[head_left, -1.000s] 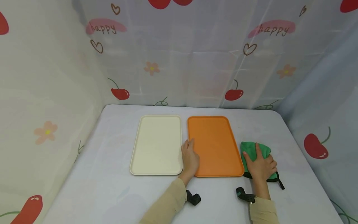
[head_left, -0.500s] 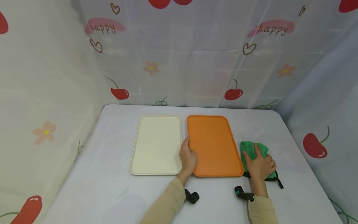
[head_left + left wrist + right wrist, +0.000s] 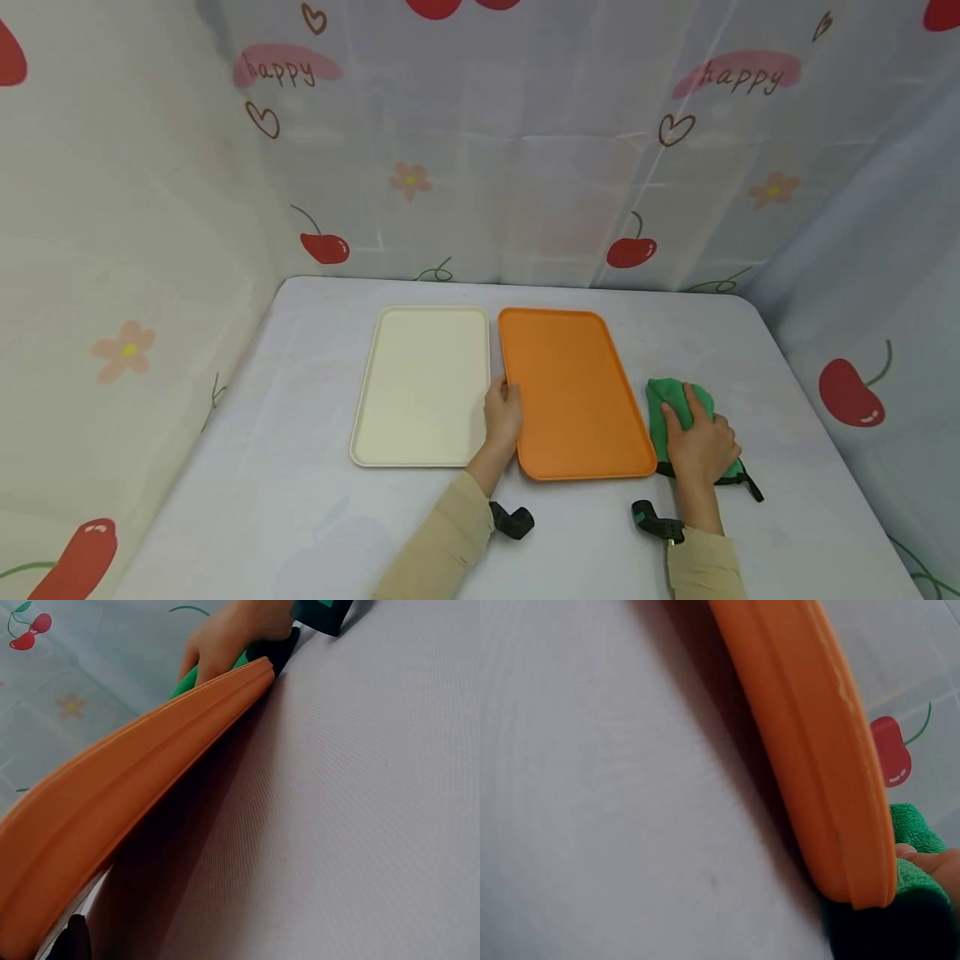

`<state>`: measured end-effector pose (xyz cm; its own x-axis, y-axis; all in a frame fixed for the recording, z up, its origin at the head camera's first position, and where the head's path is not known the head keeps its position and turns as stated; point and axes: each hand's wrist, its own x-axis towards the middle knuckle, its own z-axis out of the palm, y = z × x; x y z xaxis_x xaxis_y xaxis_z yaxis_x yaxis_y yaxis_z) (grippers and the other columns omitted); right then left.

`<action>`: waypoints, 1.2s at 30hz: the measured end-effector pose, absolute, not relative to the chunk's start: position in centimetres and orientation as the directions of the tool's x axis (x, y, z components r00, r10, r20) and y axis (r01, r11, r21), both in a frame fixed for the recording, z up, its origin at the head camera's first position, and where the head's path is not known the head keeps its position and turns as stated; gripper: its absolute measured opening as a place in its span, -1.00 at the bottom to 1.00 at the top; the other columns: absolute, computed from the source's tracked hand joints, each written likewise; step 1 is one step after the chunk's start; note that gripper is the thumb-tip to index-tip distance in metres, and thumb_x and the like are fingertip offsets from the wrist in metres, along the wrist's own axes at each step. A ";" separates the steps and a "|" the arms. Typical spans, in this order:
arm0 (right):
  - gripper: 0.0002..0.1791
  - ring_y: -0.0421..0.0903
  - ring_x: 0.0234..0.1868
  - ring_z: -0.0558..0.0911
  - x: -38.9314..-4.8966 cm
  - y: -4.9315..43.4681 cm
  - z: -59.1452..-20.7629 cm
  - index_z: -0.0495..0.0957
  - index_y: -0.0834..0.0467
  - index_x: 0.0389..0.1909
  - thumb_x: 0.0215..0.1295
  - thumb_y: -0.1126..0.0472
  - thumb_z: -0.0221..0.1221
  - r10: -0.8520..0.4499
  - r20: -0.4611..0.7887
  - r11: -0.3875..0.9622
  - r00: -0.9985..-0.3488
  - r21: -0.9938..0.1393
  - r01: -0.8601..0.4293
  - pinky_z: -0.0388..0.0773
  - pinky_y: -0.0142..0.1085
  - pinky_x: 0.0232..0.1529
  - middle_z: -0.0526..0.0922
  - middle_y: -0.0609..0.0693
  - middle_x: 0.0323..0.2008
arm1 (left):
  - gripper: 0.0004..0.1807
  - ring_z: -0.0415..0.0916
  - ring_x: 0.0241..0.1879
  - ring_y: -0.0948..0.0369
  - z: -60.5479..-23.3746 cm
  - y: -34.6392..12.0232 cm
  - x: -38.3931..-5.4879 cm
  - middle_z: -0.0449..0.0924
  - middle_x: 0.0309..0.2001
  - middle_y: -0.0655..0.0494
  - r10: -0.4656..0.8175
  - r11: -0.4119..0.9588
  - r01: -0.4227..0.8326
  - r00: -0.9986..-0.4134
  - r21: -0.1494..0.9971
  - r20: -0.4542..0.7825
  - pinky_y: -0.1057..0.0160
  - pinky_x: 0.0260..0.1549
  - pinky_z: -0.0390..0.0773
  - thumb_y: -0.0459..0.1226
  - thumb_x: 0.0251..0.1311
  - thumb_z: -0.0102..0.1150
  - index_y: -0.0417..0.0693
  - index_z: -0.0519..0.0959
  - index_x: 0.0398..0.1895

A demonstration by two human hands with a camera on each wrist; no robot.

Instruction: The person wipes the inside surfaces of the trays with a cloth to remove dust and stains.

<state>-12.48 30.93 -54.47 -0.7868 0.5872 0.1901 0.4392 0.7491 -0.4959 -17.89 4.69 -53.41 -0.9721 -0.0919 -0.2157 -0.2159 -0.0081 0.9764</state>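
Beside fuzzy green cloth (image 3: 677,399): round-cornered orange tray (image 3: 577,396).

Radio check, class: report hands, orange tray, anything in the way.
Left hand grips orange tray by left edge, that side raised. Right hand on green cloth. Cream tray close by, could obstruct.

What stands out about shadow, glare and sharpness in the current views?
Head view: pale glare streaks on the white cherry-print curtain; left wrist view: dark shadow beneath the orange rectangular tray, its near end looking soft; right wrist view: white tabletop hazy, lower right corner too dark to read.
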 end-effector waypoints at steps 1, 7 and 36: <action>-0.39 0.46 0.07 0.41 -12.5 30.9 -54.4 0.30 -0.08 0.42 0.39 -0.06 0.14 0.586 0.195 0.750 -0.787 -0.497 0.436 0.25 0.30 0.05 0.42 0.52 0.10 | -0.57 0.49 0.10 -0.04 -53.5 4.7 -18.0 0.48 0.14 -0.21 -0.079 -0.034 -0.231 -0.969 0.972 -0.233 0.01 0.10 0.53 -0.25 0.49 -0.18 -0.30 0.31 0.30; -0.43 0.45 0.02 0.44 -12.5 30.7 -54.3 0.35 -0.06 0.40 0.41 -0.05 0.12 0.583 0.214 0.756 -0.784 -0.498 0.426 0.27 0.28 -0.01 0.45 0.50 0.06 | -0.55 0.33 0.26 -0.09 -54.0 4.6 -18.2 0.31 0.27 -0.22 -0.029 -0.118 -0.254 -0.966 0.960 -0.259 -0.09 0.26 0.36 -0.18 0.53 -0.25 -0.24 0.20 0.35; -0.49 0.39 -0.13 0.47 -11.4 31.2 -51.3 0.44 0.02 0.33 0.37 0.08 0.18 0.606 0.330 0.664 -0.724 -0.711 0.231 0.29 0.25 -0.02 0.54 0.50 -0.09 | -0.42 0.23 0.37 -0.04 -53.9 2.6 -18.9 0.21 0.45 -0.06 0.074 -0.195 -0.235 -0.972 0.952 -0.225 -0.05 0.37 0.23 -0.05 0.48 -0.19 0.06 0.14 0.51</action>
